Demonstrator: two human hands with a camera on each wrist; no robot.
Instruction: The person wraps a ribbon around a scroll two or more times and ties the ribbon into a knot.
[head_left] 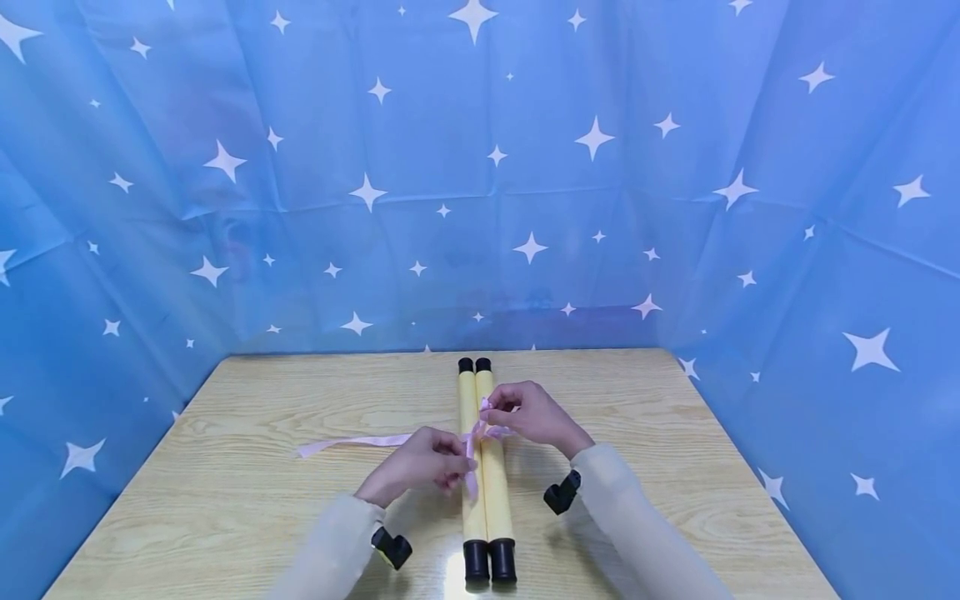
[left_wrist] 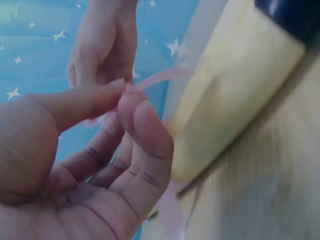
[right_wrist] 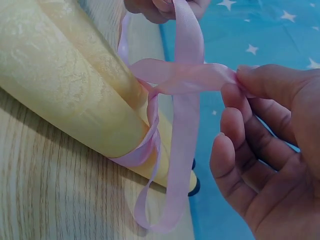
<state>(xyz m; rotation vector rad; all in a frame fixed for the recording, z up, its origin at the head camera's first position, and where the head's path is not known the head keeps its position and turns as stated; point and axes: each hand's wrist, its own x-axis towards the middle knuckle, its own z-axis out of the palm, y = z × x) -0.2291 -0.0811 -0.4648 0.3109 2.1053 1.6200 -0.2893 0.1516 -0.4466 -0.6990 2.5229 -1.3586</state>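
Note:
A yellow patterned scroll, rolled from both sides into two side-by-side rolls with black end knobs, lies lengthwise on the table. Round its middle passes a pink ribbon, crossed on top, with one tail stretching left over the wood. Thumb and forefinger of my left hand pinch a ribbon length just left of the rolls. On the other side my right hand pinches a folded piece of ribbon, above the crossing. The right wrist view shows a long ribbon loop hanging beside the wrapped rolls.
Wood-grain table extends on both sides of the scroll. A blue cloth with white stars hangs behind and along the sides. Small black cameras are strapped to both wrists.

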